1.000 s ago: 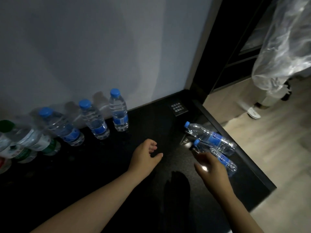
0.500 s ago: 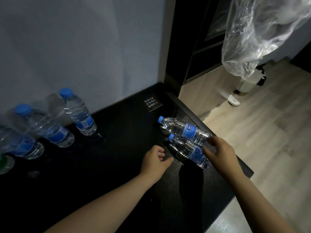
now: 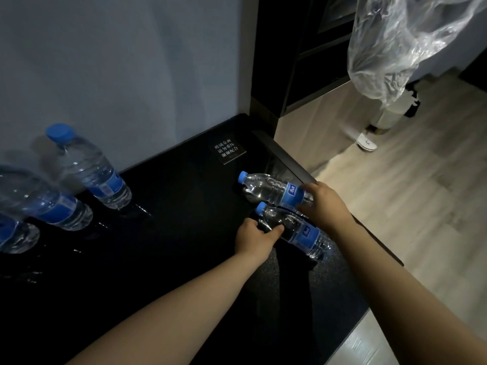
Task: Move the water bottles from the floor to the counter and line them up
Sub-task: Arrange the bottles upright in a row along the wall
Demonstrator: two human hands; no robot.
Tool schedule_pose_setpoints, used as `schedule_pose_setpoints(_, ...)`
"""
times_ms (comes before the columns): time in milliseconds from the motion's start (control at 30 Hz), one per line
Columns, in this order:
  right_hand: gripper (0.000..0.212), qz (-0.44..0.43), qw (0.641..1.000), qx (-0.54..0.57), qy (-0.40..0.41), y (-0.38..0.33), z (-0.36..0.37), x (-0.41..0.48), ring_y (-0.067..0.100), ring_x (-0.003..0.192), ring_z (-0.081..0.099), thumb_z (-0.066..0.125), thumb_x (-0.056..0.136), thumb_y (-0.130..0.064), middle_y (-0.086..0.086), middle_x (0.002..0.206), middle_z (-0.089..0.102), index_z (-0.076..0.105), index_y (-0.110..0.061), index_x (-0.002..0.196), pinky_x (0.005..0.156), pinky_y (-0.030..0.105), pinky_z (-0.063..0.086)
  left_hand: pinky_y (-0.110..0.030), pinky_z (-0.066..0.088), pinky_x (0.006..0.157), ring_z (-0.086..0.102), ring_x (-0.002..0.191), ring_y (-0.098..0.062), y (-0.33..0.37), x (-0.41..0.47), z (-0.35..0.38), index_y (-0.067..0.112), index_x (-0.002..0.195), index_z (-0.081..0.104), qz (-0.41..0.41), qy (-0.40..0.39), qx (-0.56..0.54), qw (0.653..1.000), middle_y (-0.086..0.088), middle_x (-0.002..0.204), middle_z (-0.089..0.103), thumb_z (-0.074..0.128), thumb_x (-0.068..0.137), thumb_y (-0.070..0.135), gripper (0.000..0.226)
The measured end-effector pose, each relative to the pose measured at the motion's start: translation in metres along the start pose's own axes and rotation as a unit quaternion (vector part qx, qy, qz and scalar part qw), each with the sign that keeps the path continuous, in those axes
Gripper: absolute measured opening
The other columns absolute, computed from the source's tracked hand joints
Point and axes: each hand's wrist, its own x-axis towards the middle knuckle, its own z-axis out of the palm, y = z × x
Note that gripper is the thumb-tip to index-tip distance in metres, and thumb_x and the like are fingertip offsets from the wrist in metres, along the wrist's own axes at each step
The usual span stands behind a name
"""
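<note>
Three standing bottles [image 3: 92, 172] lined up well left of both hands; two lie flat on the tabletop [image 3: 171, 233], left hand [image 3: 253, 237] clamped on the near bottle [image 3: 303, 233], right hand [image 3: 321, 204] gripping the far bottle [image 3: 271, 189]; judged: both need standing up in the row.

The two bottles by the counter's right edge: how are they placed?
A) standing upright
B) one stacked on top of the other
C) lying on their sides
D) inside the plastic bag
C: the far bottle and the near bottle both lie flat, side by side, on the black counter.
</note>
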Motion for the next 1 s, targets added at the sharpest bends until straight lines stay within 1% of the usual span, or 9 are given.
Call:
schedule_pose_setpoints(133,0.044,-0.002,1.000,-0.011,-0.001,0.006,0.004,0.009,0.028,0.111,0.056,0.059,0.091,-0.016,0.011,0.129,0.057,0.052,-0.012,0.135,0.091,0.037,0.046,-0.014,0.038,0.053,0.056,0.074,-0.002,0.001,0.006,0.007,0.020,0.091,0.048,0.003,0.007,-0.003,1.000,0.011,0.083,0.056,0.075,0.076,0.043,0.038)
schedule_pose_setpoints(267,0.047,-0.014,0.999,-0.028,-0.027,0.013,0.005,0.021,0.029,0.107,0.058,0.061,0.090,-0.021,0.012,0.126,0.058,0.049,-0.011,0.134,0.092,0.040,0.047,-0.014,0.039,0.050,0.055,0.070,-0.002,0.008,0.013,0.012,0.016,0.095,0.052,-0.022,0.019,-0.030,0.999,0.008,0.087,0.058,0.076,0.074,0.047,0.044)
schedule_pose_setpoints(400,0.053,-0.010,0.999,-0.028,-0.030,0.019,0.007,0.028,0.028,0.110,0.058,0.066,0.086,-0.024,0.011,0.125,0.059,0.048,-0.012,0.135,0.096,0.044,0.045,-0.028,0.054,0.069,0.065,0.093,-0.019,0.015,0.020,0.018,0.011,0.113,0.056,-0.078,0.039,-0.088,0.992,-0.003,0.109,0.063,0.077,0.069,0.052,0.064)
schedule_pose_setpoints(567,0.052,-0.018,0.999,-0.031,-0.034,0.026,0.010,0.035,0.028,0.108,0.058,0.069,0.083,-0.027,0.011,0.122,0.061,0.051,-0.012,0.130,0.095,0.045,0.046,-0.019,0.049,0.049,0.065,0.077,-0.010,0.018,0.027,0.022,0.013,0.110,0.057,-0.097,0.031,-0.124,0.987,-0.001,0.102,0.065,0.080,0.068,0.048,0.059)
schedule_pose_setpoints(633,0.054,-0.015,0.999,-0.036,-0.035,0.028,0.011,0.038,0.028,0.106,0.058,0.071,0.080,-0.027,0.011,0.121,0.061,0.051,-0.013,0.129,0.093,0.043,0.047,-0.028,0.058,0.063,0.068,0.084,-0.017,0.016,0.031,0.023,0.011,0.110,0.059,-0.107,0.022,-0.146,0.983,-0.005,0.105,0.066,0.081,0.067,0.044,0.058)
schedule_pose_setpoints(733,0.060,-0.009,0.998,-0.043,-0.035,0.028,0.013,0.040,0.029,0.105,0.059,0.074,0.077,-0.028,0.011,0.120,0.061,0.050,-0.014,0.130,0.090,0.041,0.049,-0.039,0.060,0.080,0.069,0.091,-0.023,0.011,0.033,0.022,0.009,0.112,0.058,-0.119,0.004,-0.185,0.976,-0.009,0.108,0.066,0.082,0.069,0.037,0.056)
schedule_pose_setpoints(867,0.056,-0.005,0.999,-0.036,-0.037,0.024,0.011,0.040,0.028,0.102,0.059,0.075,0.076,-0.026,0.010,0.117,0.061,0.052,-0.013,0.126,0.087,0.040,0.050,-0.039,0.060,0.080,0.069,0.092,-0.023,0.003,0.027,0.016,0.009,0.114,0.057,-0.126,-0.029,-0.238,0.963,-0.011,0.110,0.067,0.081,0.072,0.029,0.053)
schedule_pose_setpoints(933,0.050,0.009,0.999,-0.012,-0.045,0.021,0.009,0.036,0.026,0.098,0.060,0.075,0.077,-0.025,0.010,0.113,0.062,0.056,-0.011,0.121,0.085,0.041,0.051,-0.036,0.060,0.074,0.069,0.092,-0.024,0.001,0.020,0.009,0.009,0.116,0.053,-0.131,-0.026,-0.271,0.953,-0.012,0.111,0.066,0.082,0.072,0.025,0.055)
schedule_pose_setpoints(1000,0.045,0.027,0.998,0.022,-0.053,0.019,0.011,0.028,0.026,0.094,0.061,0.074,0.078,-0.026,0.011,0.109,0.064,0.058,-0.010,0.116,0.085,0.044,0.052,-0.041,0.059,0.079,0.068,0.093,-0.025,-0.001,0.012,-0.001,0.010,0.113,0.052,-0.103,-0.004,-0.264,0.959,-0.012,0.111,0.065,0.083,0.070,0.023,0.054)
